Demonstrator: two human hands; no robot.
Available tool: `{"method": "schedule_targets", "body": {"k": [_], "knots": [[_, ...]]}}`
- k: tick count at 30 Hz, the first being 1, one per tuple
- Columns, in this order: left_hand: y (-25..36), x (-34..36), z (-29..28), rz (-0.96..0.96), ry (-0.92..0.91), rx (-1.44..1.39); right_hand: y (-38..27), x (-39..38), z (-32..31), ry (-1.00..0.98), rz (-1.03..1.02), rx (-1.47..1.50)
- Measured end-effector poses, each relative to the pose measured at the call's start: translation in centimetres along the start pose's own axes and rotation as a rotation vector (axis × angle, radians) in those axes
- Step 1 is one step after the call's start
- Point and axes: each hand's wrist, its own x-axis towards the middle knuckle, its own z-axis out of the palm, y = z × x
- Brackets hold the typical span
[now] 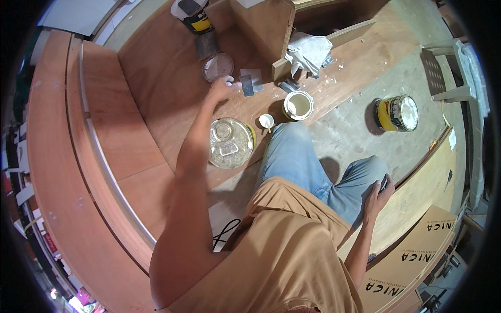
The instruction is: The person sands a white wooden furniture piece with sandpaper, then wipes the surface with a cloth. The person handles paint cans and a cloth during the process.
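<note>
Two hands in head view. Left hand [222,89]: fingers partly curled, tips at the left edge of a dark flat plate [247,87]; cannot tell whether they pinch it. Plate sits just right of this hand, long axis running near-to-far, over a paler sheet [257,79]. Round lid [218,65]: just beyond the hand. Right hand [379,196]: curled around a small dark object [384,183] at the knee [371,169], its long axis pointing forward.

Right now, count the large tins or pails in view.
4: a broad one beside the left forearm, an open one by the left knee, a third on the concrete floor, and a fourth at the picture's top edge. Others may be hidden.
</note>
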Motion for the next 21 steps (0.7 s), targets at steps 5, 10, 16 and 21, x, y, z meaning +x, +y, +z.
{"method": "schedule_targets", "body": {"k": [5,10,16,21], "knots": [[2.8,-10.0,-3.5,0.21,-0.004,0.205,0.8,0.6,0.1,-0.04,0.071,0.061],[2.2,-20.7,-1.9,0.149,0.178,0.17,-2.9,4.9,1.5,0.009,-0.095,0.172],[5.6,-27.9,2.1,0.236,0.103,0.325,-12.4,12.9,11.5,-0.247,-0.303,0.478],[5.6,-29.6,2.8,0.266,0.118,0.359,-18.2,18.2,22.1,-0.436,-0.532,0.194]]}}
